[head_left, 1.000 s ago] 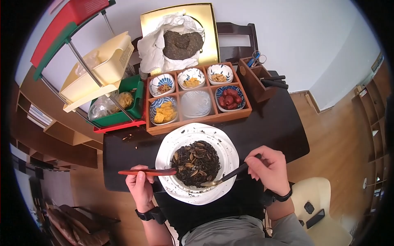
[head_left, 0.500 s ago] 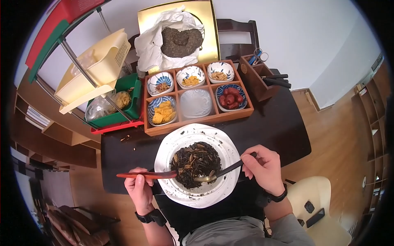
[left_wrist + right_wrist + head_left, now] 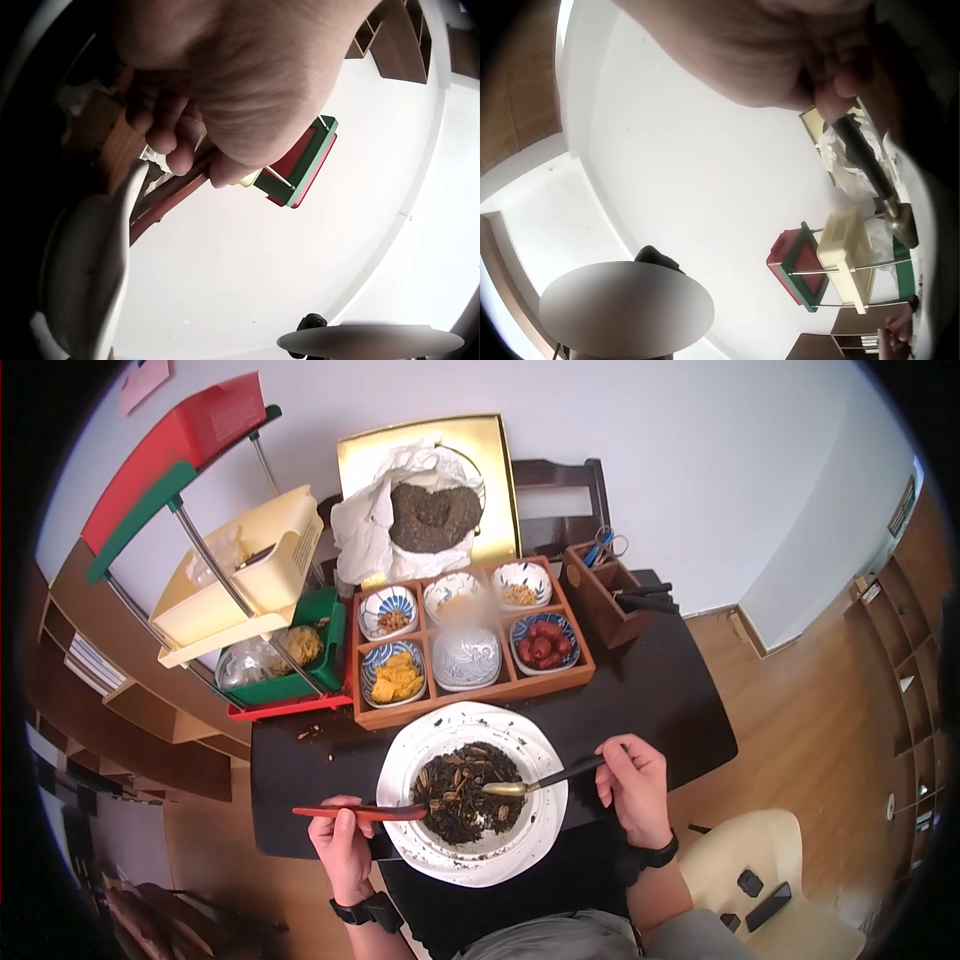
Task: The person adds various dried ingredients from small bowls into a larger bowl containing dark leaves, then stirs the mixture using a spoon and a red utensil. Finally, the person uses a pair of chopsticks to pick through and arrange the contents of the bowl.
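A white plate (image 3: 545, 815) with a wavy rim holds dark loose leaves (image 3: 470, 785) mixed with brown pod-like pieces. My left hand (image 3: 345, 850) pinches a reddish wooden tool (image 3: 370, 813), its tip over the leaves at the plate's left. Between thumb and fingers, my right hand (image 3: 637, 790) holds the black handle of a small metal-headed tool (image 3: 508, 789), whose head is above the leaves. The left wrist view shows the left hand (image 3: 240, 82) on the reddish tool (image 3: 176, 196) beside the plate's edge (image 3: 124, 247). In the right wrist view, the right hand (image 3: 780, 52) grips the black handle (image 3: 862, 154).
Behind the plate stands a divided wooden tray (image 3: 590, 676) with small bowls, one of red fruit (image 3: 544, 646). Farther back, a dark pressed cake (image 3: 432, 520) lies in white paper. A tiered rack (image 3: 235, 580) is at the left, a wooden holder (image 3: 610, 600) at the right.
The metal head has risen from the leaves near the plate's front toward their middle, with my right hand slightly left. The camera view has tilted, so the whole table sits lower.
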Demonstrator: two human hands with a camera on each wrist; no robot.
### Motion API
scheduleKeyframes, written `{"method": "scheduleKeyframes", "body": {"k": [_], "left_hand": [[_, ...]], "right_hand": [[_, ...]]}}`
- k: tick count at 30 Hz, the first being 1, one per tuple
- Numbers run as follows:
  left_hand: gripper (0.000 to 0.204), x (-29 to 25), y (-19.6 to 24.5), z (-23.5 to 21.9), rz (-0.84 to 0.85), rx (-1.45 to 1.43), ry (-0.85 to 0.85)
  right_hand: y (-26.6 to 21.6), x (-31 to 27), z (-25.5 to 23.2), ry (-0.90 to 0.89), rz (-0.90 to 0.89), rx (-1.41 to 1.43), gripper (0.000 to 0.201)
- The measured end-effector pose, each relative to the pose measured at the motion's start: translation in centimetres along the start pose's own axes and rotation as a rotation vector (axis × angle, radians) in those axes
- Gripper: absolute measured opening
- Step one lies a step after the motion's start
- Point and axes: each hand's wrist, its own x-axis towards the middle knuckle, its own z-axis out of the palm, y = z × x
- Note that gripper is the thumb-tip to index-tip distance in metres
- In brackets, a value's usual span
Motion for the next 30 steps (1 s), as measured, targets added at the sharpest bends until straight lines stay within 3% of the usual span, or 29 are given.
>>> {"method": "scheduleKeyframes", "body": {"k": [8, 20, 30], "left_hand": [[0.024, 0.0, 0.0, 0.1, -0.024, -0.023, 0.027], [0.018, -0.1, 0.4, 0.4, -0.013, -0.066, 0.030], [0.022, -0.2, 0.3, 0.2, 0.000, -0.019, 0.012]], "right_hand": [[0.6, -0.4, -0.6, -0.032, 0.052, 0.135, 0.018], [-1.2, 1.3, 0.8, -0.086, -0.108, 0.137, 0.025], [-2.1, 3.0, 1.1, 0.064, -0.227, 0.022, 0.027]]}}
